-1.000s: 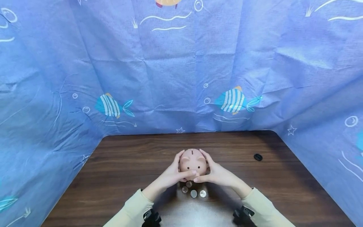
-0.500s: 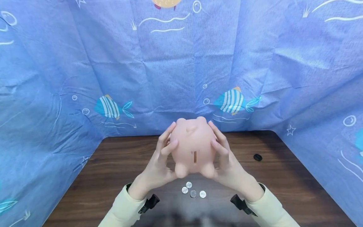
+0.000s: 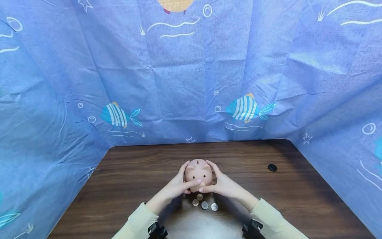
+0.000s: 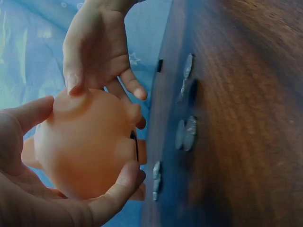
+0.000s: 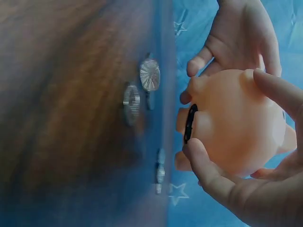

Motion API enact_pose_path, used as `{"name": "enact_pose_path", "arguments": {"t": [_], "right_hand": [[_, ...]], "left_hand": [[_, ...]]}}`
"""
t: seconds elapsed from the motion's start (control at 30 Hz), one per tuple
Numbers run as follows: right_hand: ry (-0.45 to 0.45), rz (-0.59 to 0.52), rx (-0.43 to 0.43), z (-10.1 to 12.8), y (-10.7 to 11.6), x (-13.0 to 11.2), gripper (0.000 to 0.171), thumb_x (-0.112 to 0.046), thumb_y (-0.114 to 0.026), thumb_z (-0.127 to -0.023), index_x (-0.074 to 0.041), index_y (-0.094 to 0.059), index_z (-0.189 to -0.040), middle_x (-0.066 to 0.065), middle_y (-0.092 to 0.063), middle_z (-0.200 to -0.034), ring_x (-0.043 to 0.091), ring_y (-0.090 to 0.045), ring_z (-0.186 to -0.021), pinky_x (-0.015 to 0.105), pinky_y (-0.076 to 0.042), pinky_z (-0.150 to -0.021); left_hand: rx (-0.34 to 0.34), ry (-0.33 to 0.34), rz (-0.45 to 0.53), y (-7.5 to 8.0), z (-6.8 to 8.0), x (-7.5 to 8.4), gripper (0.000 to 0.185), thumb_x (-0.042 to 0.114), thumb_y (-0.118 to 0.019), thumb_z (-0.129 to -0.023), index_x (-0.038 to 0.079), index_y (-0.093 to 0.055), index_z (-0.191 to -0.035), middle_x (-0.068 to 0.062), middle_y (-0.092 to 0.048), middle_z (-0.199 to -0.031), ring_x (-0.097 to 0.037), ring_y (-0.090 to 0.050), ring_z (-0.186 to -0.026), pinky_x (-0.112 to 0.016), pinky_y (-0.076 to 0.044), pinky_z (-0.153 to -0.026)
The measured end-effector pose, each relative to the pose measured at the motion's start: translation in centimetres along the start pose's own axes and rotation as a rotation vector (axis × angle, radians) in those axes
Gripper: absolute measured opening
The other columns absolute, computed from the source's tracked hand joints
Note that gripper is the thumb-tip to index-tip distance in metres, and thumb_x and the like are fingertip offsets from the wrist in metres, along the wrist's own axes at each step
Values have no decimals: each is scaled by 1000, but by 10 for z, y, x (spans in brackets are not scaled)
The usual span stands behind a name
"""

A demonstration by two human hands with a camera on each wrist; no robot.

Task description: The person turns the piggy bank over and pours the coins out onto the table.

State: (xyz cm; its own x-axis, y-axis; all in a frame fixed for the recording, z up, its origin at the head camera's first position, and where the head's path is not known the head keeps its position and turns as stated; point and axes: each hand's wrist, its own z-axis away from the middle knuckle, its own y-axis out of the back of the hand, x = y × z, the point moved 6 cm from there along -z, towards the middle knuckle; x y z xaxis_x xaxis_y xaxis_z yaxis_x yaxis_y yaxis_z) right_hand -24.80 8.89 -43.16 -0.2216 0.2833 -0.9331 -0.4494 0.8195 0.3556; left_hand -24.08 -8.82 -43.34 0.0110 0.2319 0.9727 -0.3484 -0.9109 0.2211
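Head view shows the wooden table (image 3: 125, 179), then the pink piggy bank (image 3: 199, 172) cupped just above it by left hand (image 3: 176, 186) and right hand (image 3: 222, 186), fingers curled around its sides, which should grip evenly over the coins (image 3: 204, 204).

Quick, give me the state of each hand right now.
Left hand: holding the piggy bank, fingers curled round its side.
Right hand: holding the same piggy bank from the other side.
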Motion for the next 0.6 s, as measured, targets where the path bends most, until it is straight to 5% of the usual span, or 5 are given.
{"name": "enact_pose_path", "arguments": {"t": [0.17,0.3,0.43,0.5,0.6], "right_hand": [[132,86,75,4,11,-35,110,-26,-88,-80,-17,-14,-161,18,-48,-145,22,-65,-107,39,-52,-94],[419,251,221,20,25,-91,114,-19,-91,-75,-26,-17,-161,6,-42,-153,18,-58,-117,35,-48,-100],[701,404,331,36,31,-135,111,-7,-91,-72,-16,-22,-158,10,-25,-164,25,-44,-137,30,-39,-108],[748,411,334,36,30,-139,109,-3,-90,-72,-11,-21,-156,14,-21,-165,29,-39,-141,30,-37,-110],[646,312,280,24,25,-120,110,-5,-90,-73,-14,-20,-158,14,-28,-161,29,-47,-134,32,-43,-106]], "left_hand": [[55,-162,-29,7,9,36,103,34,-80,-88,20,-9,-162,-20,-37,-154,-27,-63,-110,-43,-55,-87],[158,-507,-171,15,31,92,107,20,-87,-82,28,-16,-161,-5,-28,-161,-24,-57,-123,-36,-52,-96],[249,-840,-349,20,56,137,115,7,-93,-70,20,-22,-160,-7,-24,-163,-28,-42,-139,-35,-45,-104],[258,-891,-374,22,59,140,116,5,-94,-68,17,-23,-159,-9,-21,-164,-30,-36,-143,-36,-44,-104],[245,-781,-330,23,44,118,111,10,-92,-73,21,-23,-160,-7,-25,-162,-28,-46,-135,-37,-47,-100]]}}
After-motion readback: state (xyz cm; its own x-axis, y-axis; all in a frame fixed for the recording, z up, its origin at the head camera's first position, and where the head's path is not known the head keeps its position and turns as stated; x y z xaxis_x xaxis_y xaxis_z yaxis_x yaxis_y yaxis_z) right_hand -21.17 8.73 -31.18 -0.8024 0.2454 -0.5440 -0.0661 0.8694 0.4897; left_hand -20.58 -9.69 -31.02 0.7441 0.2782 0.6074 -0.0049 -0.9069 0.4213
